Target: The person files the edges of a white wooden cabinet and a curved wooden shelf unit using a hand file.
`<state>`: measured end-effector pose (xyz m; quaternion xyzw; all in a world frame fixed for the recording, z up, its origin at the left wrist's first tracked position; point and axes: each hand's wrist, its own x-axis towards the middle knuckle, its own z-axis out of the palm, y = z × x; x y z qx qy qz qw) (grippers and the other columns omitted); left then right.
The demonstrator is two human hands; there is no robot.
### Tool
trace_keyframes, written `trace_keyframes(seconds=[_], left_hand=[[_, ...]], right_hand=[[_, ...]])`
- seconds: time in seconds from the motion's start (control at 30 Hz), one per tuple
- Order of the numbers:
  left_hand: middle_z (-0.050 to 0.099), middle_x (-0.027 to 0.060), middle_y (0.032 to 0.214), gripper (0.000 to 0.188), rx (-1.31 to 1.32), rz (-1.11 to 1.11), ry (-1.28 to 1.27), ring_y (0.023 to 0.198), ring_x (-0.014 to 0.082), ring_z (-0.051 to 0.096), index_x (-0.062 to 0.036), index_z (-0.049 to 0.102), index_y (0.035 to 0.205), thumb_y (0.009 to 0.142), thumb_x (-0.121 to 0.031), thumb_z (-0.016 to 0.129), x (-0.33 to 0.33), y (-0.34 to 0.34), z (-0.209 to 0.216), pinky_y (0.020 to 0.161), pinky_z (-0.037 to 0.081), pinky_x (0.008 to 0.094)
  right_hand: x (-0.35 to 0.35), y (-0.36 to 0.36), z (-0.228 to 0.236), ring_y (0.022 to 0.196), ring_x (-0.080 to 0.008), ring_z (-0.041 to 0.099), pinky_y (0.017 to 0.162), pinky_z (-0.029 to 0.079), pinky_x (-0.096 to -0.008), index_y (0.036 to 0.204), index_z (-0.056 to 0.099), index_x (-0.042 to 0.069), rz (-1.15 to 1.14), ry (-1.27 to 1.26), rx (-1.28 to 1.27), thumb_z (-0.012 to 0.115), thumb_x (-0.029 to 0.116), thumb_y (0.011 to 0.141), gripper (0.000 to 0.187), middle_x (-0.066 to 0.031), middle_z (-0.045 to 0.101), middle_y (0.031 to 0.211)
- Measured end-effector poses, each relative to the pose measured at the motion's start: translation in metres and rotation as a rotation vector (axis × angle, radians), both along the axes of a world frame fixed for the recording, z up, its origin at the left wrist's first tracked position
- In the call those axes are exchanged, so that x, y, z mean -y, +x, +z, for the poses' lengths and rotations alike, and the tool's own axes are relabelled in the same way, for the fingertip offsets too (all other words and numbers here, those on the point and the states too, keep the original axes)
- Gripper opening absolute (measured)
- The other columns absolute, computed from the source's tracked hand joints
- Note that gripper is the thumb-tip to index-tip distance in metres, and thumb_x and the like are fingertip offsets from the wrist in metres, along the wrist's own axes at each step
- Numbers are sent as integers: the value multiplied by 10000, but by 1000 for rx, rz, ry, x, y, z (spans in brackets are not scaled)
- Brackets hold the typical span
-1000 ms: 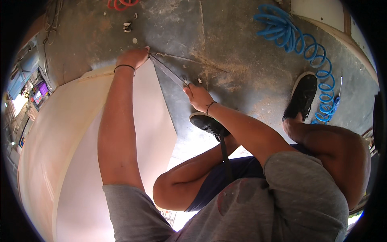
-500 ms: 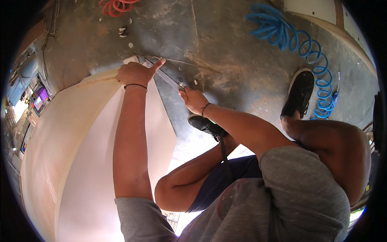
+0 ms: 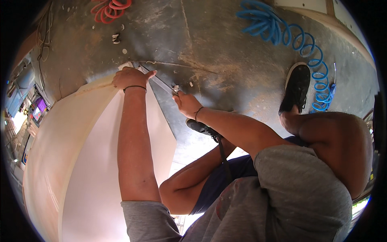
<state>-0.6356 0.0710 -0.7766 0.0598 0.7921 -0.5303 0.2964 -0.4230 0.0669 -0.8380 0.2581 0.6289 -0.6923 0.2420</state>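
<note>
My left hand (image 3: 131, 78) is closed over the far corner of a large pale panel piece (image 3: 94, 173), its thumb stuck out to the right beside a long flat metal tool (image 3: 162, 85). The near end of that tool is in my right hand (image 3: 188, 105), fingers wrapped round it. From there it slants up and left, and its far end lies close to the panel's corner, by my left thumb. Whether it touches the panel I cannot tell. My right palm hides the tool's handle end, so its exact kind does not show.
A coiled blue hose (image 3: 262, 25) runs down the right side past my black shoe (image 3: 297, 86). A coiled red hose (image 3: 111, 10) lies at the far edge. Small scraps (image 3: 116, 38) dot the grey floor (image 3: 225, 52). Cables (image 3: 45, 36) hang at far left.
The whole view has shifted slightly, so the floor items sit lower and further left. My left thumb has lowered a little. Both hands keep their holds.
</note>
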Motion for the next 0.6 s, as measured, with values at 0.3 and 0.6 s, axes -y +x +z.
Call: trace_keyframes(seconds=[0.3,0.6], left_hand=[[615,98,1026,819,142,3,129,927,263,607,-95,587,1108,665,-776,482,13,-8,5,685,485,346],[521,115,1220,378,423,-398,412,1116,286,501,-167,585,1130,767,-229,500,35,-44,-10,907,425,426]], right_hand=[[-2,-16,-16,797,-426,580,730,446,-494,1002,490,-24,130,1,-28,355,344,935,398,-254,606,812],[-39,-4,-7,783,-432,563,702,433,-496,952,505,17,18,18,-57,378,349,930,356,-249,592,789]])
